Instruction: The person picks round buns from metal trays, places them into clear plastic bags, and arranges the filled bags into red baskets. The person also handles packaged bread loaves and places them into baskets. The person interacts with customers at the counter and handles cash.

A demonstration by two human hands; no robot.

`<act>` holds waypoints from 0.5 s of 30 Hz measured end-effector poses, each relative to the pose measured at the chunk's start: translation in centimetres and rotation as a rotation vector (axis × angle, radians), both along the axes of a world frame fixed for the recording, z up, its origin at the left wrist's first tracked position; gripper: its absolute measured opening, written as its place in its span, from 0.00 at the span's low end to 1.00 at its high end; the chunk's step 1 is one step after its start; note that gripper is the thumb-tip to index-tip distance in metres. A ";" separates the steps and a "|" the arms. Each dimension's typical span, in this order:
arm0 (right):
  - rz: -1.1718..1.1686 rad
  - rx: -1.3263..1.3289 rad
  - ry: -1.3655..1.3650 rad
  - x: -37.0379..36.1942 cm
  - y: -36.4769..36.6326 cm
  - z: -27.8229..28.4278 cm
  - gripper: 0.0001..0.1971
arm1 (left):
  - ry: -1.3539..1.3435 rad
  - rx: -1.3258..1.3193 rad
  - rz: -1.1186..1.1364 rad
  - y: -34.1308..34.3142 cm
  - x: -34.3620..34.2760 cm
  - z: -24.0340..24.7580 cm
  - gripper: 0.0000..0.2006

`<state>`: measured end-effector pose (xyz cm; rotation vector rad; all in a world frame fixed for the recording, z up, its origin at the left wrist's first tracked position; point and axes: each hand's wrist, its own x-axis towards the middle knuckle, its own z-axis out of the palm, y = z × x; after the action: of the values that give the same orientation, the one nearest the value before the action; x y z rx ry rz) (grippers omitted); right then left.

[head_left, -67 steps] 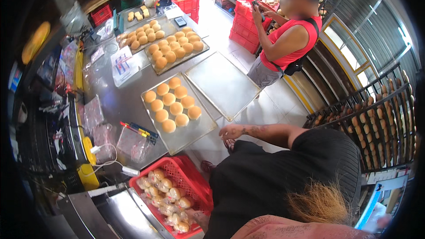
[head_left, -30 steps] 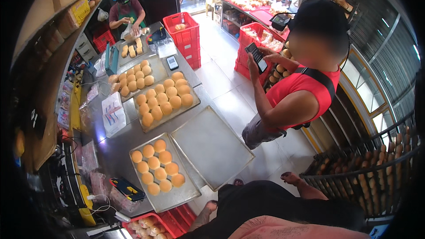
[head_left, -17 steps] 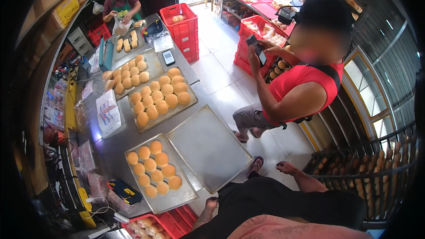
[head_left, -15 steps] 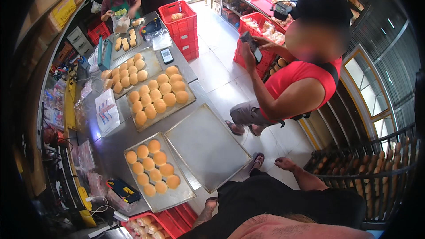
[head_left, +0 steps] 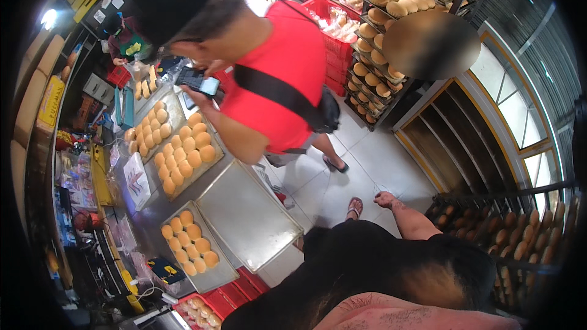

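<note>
My right hand [head_left: 384,199] hangs low at my side over the tiled floor, its fingers loosely bent and a little apart, holding nothing. My left hand is out of sight, on the side where my dark shirt covers the view. Nearest on the steel table [head_left: 183,192] lies a tray of round golden buns [head_left: 186,241]. Beside it, along the table's right edge, is a bare metal baking tray [head_left: 247,217]. Two more trays of buns, a nearer one [head_left: 186,153] and a farther one [head_left: 150,128], sit beyond.
A person in a red sleeveless top [head_left: 275,85] leans over the table's right side with a phone [head_left: 208,85]. Another person [head_left: 125,43] works at the far end. Racks of bread [head_left: 379,67] stand at the back and right [head_left: 520,238]. Red crates [head_left: 238,290] sit below the table's near end.
My view has swung, and the person in red has moved left to the table, bending over it with the phone. My left hand, low beside the table before, is hidden now.
</note>
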<state>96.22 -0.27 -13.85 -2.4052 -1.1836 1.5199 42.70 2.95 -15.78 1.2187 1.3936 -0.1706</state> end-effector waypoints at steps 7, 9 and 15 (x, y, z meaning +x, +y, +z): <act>-0.088 0.016 0.072 8.2 1.3 -3.1 0.22 | -0.017 0.005 0.137 6.6 11.5 0.1 0.20; -0.041 -0.175 0.013 10.6 2.6 -2.9 0.22 | -0.010 -0.016 0.130 8.1 14.3 -0.4 0.20; 0.024 -0.186 0.025 16.3 12.3 -0.2 0.23 | 0.020 -0.094 0.067 16.4 21.0 -3.6 0.21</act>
<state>112.53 12.05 -14.03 -2.4840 -1.1172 1.7339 63.72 19.36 -19.42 1.0944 1.4259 -0.2001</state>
